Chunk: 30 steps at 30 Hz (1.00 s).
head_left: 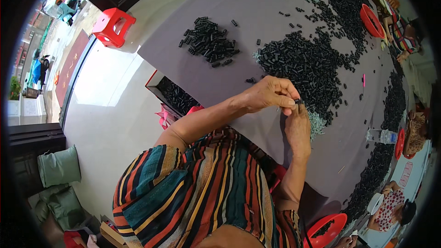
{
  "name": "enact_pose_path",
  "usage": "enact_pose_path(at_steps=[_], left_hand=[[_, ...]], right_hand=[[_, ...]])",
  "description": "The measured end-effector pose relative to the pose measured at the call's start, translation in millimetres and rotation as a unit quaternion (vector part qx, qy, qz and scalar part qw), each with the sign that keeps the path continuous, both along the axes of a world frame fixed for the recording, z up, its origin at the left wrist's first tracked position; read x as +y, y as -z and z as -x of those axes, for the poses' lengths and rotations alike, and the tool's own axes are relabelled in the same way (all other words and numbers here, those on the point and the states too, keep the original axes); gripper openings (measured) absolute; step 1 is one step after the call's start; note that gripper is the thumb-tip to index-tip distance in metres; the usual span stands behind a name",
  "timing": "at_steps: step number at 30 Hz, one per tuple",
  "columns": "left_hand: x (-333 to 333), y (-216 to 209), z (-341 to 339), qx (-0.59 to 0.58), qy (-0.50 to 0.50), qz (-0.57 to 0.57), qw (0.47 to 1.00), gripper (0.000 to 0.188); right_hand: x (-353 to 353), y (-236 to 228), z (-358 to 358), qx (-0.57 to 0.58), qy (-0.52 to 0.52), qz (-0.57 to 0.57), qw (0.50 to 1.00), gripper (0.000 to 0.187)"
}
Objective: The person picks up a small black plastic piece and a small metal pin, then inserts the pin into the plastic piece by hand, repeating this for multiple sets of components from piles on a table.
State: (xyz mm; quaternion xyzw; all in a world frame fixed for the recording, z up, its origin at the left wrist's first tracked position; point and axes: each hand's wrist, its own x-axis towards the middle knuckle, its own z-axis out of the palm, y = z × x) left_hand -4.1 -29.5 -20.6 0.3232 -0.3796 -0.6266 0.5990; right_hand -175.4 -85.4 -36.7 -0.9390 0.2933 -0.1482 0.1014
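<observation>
My left hand (272,95) and my right hand (298,131) meet at the near edge of a large pile of small black cylindrical pieces (298,64). Between the fingertips of my left hand is a small black piece (297,101), held in a pinch. The fingers of my right hand close in against the same piece from below, partly covered by the left. Beside my right hand lies a heap of small pale grey-green pieces (317,126). A smaller group of black pieces (209,41) sits apart at the left of the grey-covered table (183,76).
A box of black pieces (174,96) stands by the table's left edge. Red basins (337,222) and a clear bottle (382,136) are on the right, with more black pieces. Other people (390,211) sit along the far right. A red stool (111,27) stands on the floor.
</observation>
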Motion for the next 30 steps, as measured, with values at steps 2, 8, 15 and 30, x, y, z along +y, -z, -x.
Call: enact_pose_path(at_steps=[2, 8, 15, 30], left_hand=[[0.6, -0.8, 2.8, 0.058, 0.028, -0.014, 0.998, 0.016], [7.9, -1.3, 2.4, 0.064, 0.029, -0.002, 0.998, 0.013], [6.9, -4.4, 8.8, 0.004, -0.008, 0.000, 1.000, 0.008], [12.2, 2.4, 19.1, -0.224, -0.123, 0.030, 0.966, 0.010]], right_hand=[[0.5, 2.1, 1.9, 0.001, 0.006, -0.003, 1.000, 0.010], [-0.6, -7.9, -1.9, -0.040, 0.000, -0.059, 0.997, 0.008], [-0.8, -18.2, 13.1, -0.315, 0.052, -0.322, 0.891, 0.010], [13.8, -18.6, 2.7, -0.398, -0.019, -0.292, 0.870, 0.006]])
